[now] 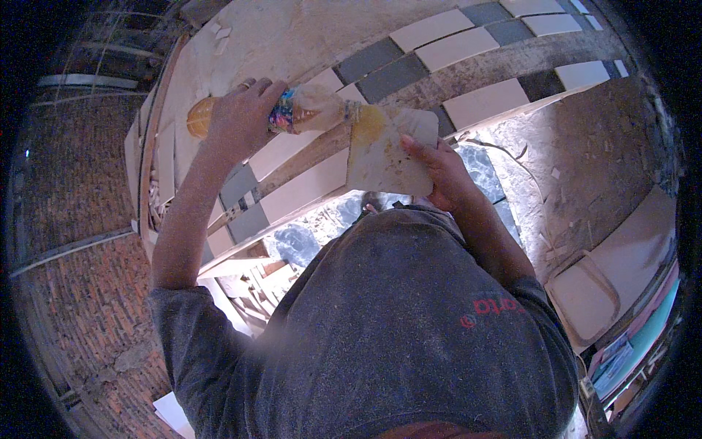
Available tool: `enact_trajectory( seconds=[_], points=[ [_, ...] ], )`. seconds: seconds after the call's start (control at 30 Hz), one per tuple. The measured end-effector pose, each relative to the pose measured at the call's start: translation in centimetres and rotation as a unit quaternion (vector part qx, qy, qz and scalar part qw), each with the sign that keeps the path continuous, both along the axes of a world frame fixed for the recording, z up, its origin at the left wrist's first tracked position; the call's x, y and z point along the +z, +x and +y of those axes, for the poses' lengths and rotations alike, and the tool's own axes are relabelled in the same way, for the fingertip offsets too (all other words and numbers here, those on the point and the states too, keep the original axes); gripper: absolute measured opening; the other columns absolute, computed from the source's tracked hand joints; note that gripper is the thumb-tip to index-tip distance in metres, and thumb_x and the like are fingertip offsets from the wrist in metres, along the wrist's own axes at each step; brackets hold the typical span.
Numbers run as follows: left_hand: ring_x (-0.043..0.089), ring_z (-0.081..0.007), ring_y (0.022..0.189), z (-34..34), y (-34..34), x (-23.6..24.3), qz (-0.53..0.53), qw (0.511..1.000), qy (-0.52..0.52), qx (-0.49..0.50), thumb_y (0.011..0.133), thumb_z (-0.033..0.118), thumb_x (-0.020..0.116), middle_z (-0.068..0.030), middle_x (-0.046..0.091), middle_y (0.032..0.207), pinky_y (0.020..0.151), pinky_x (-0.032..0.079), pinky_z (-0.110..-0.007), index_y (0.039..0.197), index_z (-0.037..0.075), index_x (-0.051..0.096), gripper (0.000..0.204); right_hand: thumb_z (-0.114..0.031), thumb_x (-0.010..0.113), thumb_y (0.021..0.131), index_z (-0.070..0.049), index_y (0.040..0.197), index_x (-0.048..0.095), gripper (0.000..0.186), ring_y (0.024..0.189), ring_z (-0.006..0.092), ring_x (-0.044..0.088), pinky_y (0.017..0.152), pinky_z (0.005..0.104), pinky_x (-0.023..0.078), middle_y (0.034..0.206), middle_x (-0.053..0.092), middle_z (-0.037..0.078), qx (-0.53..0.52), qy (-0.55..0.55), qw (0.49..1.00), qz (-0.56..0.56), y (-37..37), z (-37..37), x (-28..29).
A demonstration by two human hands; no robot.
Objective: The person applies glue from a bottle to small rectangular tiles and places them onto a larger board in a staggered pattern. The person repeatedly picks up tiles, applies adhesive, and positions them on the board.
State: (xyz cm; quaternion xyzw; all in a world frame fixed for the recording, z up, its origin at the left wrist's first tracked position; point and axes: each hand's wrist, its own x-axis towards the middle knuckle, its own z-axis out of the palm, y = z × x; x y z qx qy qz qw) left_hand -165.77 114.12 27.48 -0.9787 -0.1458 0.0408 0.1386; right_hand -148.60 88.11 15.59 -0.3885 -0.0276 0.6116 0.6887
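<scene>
My left hand [245, 113] is wrapped round a clear plastic bottle [311, 110] with a colourful label and amber liquid in its base end. The bottle lies nearly level, its neck pointing right, over the corner of a pale flat piece [391, 157]. A yellow wet patch spreads on that piece next to the bottle's mouth. Along the right edge of the piece, my right hand [446, 168] grips it, thumb on the upper face and fingers mostly hidden beneath. I cannot tell whether the piece is wood or board.
Rows of white and dark rectangular pieces [482, 102] lie on the worktable [285, 44] beyond my hands. Offcuts [245, 300] are heaped at lower left. A brick wall [80, 293] stands left, and curved panels [585, 300] lean at the right.
</scene>
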Motion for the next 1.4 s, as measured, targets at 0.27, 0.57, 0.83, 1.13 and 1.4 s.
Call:
enact_trajectory(
  seconds=[0.27,0.57,0.83,1.13,1.4],
  points=[
    [0.064,-0.0303,0.108,-0.1,-0.2,-0.4,-0.027,0.999,-0.023,0.005,0.071,0.020,0.081,-0.0100,0.065,0.111,0.083,0.057,-0.043,0.123,0.011,0.056,0.059,-0.021,0.068,0.095,0.001,0.138,0.043,0.054,0.108,0.0298,0.067,0.089,0.0452,0.059,0.120,0.062,0.017,-0.003,-0.022,1.000,0.002,-0.1,0.1,0.8],
    [0.063,-0.0314,0.109,0.2,-0.5,-1.2,-0.038,0.999,-0.030,0.006,0.071,0.020,0.081,-0.0105,0.065,0.111,0.084,0.056,-0.044,0.124,0.011,0.055,0.060,-0.021,0.067,0.096,0.001,0.137,0.044,0.053,0.107,0.0297,0.067,0.089,0.0454,0.059,0.120,0.063,0.016,0.000,-0.023,1.000,0.003,0.0,0.2,-0.3],
    [0.062,-0.0345,0.111,0.5,-1.2,-2.4,-0.080,0.987,-0.124,0.064,0.067,0.022,0.085,-0.0126,0.064,0.117,0.089,0.054,-0.046,0.127,0.012,0.053,0.069,-0.023,0.066,0.096,0.001,0.135,0.047,0.050,0.104,0.0285,0.067,0.090,0.0443,0.058,0.118,0.064,0.014,-0.010,-0.005,1.000,0.011,0.5,0.2,-0.1],
    [0.062,-0.0394,0.109,0.3,-2.0,-4.7,-0.113,0.944,-0.283,0.123,0.060,0.026,0.091,-0.0171,0.064,0.119,0.091,0.053,-0.048,0.131,0.011,0.052,0.082,-0.025,0.066,0.096,-0.001,0.131,0.052,0.045,0.100,0.0268,0.068,0.086,0.0424,0.058,0.114,0.067,0.012,0.011,0.033,0.999,-0.021,2.5,0.1,1.9],
    [0.066,-0.0338,0.107,1.0,-1.4,-8.3,-0.262,0.890,-0.355,0.115,0.060,0.023,0.094,-0.0144,0.068,0.115,0.093,0.053,-0.045,0.130,0.004,0.053,0.083,-0.022,0.067,0.095,0.002,0.133,0.052,0.047,0.107,0.0272,0.067,0.091,0.0418,0.056,0.117,0.066,0.015,0.133,-0.014,0.968,-0.211,4.0,2.3,3.4]
  ],
)
